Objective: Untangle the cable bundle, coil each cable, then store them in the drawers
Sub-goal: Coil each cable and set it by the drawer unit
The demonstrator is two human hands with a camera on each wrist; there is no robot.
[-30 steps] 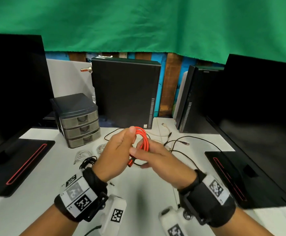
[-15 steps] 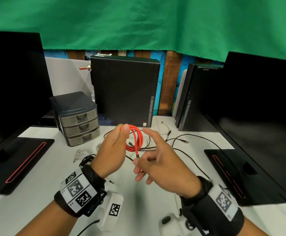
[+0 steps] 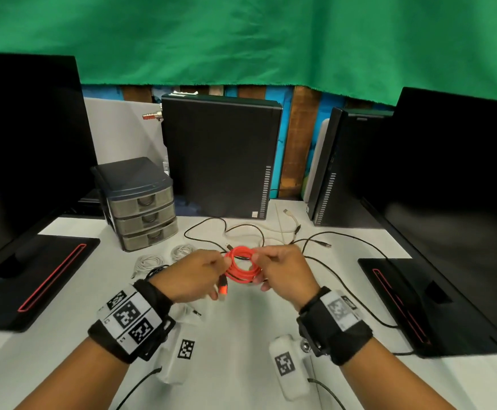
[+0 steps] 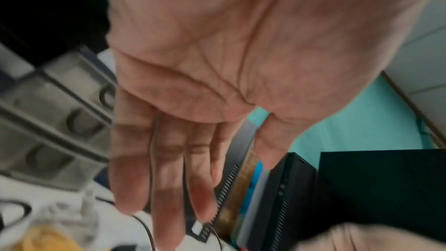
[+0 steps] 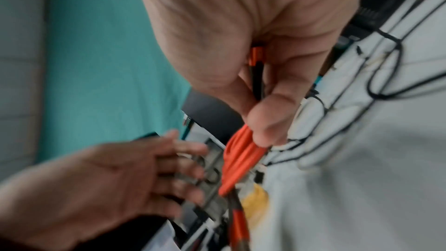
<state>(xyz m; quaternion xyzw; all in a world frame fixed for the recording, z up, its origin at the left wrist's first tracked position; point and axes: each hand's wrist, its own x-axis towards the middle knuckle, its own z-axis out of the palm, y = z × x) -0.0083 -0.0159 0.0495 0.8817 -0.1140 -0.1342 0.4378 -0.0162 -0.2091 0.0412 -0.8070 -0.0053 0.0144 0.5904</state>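
Drawer unit (image 3: pixel 143 202) stands left of centre on the counter (image 3: pixel 241 344), all drawers closed. At frame centre, left hand (image 3: pixel 194 279) has fingers nearly straight beside the orange cable (image 3: pixel 242 267), apparently steadying its loops. Right hand (image 3: pixel 285 273) pinches the coil so it keeps shape; black cables (image 3: pixel 330 247) lie loose behind.

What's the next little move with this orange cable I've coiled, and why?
Probably carry the orange cable over to the drawer unit and free the left hand to pull a drawer open. The coil looks finished, pinched by the right hand, the left hand's fingers are straight, and all three drawers look closed.
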